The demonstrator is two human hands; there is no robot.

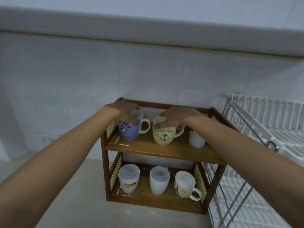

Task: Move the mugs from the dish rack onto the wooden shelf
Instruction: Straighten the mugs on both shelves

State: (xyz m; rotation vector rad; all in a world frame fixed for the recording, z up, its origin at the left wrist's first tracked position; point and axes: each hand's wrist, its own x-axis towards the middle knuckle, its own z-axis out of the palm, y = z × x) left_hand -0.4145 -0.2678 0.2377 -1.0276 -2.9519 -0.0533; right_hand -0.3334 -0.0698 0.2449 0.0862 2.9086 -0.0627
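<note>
A two-tier wooden shelf stands on the counter against the tiled wall. On its top tier, my left hand grips the rim of a blue mug with a cartoon face. My right hand grips the rim of a yellow anchor mug. Both mugs rest upright on the board. A white mug stands at the top tier's right end, partly hidden by my right forearm. The lower tier holds a white Jotun mug, a plain white mug and a patterned mug.
The white wire dish rack with a metal frame fills the right side, touching the shelf's right end; no mugs show in its visible part. A wall socket sits at the left. A ledge overhangs above.
</note>
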